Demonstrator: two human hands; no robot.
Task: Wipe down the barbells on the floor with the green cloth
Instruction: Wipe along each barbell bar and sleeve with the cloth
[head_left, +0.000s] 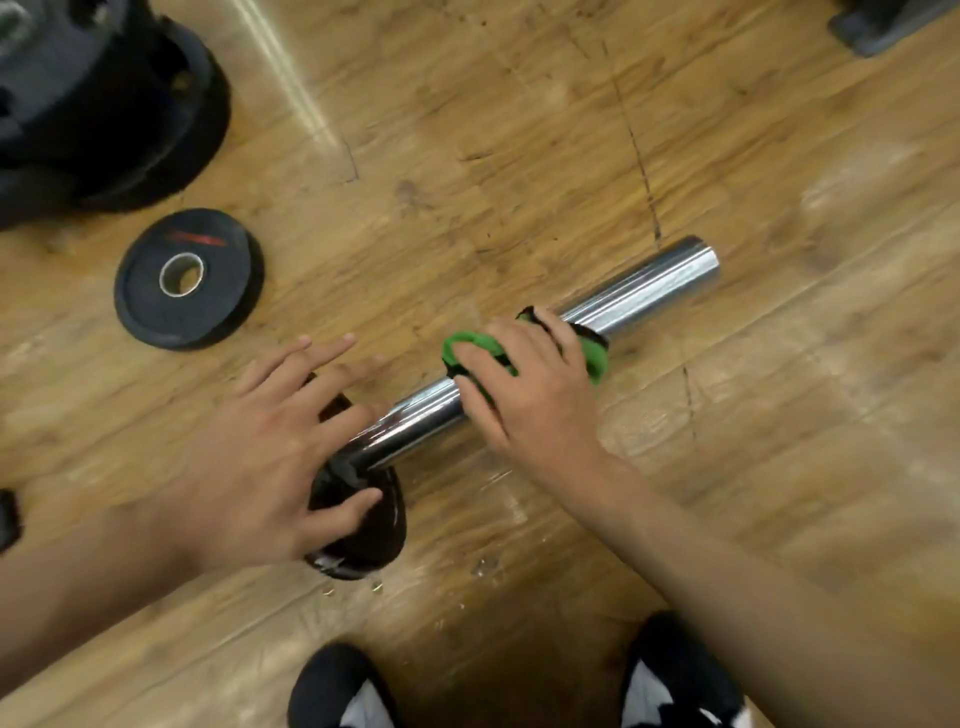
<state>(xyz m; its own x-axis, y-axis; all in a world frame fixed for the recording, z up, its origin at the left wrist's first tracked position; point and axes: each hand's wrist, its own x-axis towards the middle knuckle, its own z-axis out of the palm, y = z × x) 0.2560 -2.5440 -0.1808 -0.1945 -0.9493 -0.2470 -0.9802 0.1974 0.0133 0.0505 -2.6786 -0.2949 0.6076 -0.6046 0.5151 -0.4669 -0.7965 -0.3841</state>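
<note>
A chrome barbell sleeve (644, 288) lies on the wooden floor, running from lower left up to the right. My right hand (524, 379) is curled over the sleeve's middle and grips the green cloth (597, 356) wrapped round the bar. At the sleeve's lower-left end sits a dark collar plate (371, 535). My left hand (270, 447) rests on that plate with fingers spread, thumb against its face. The rest of the barbell is hidden under my left hand and arm.
A small black weight plate (218, 301) with a metal-lined hole lies flat at the left. A stack of larger black plates (104, 104) stands at the top left. Grey equipment (883, 23) sits at the top right. My black-and-white shoes (343, 691) are at the bottom edge.
</note>
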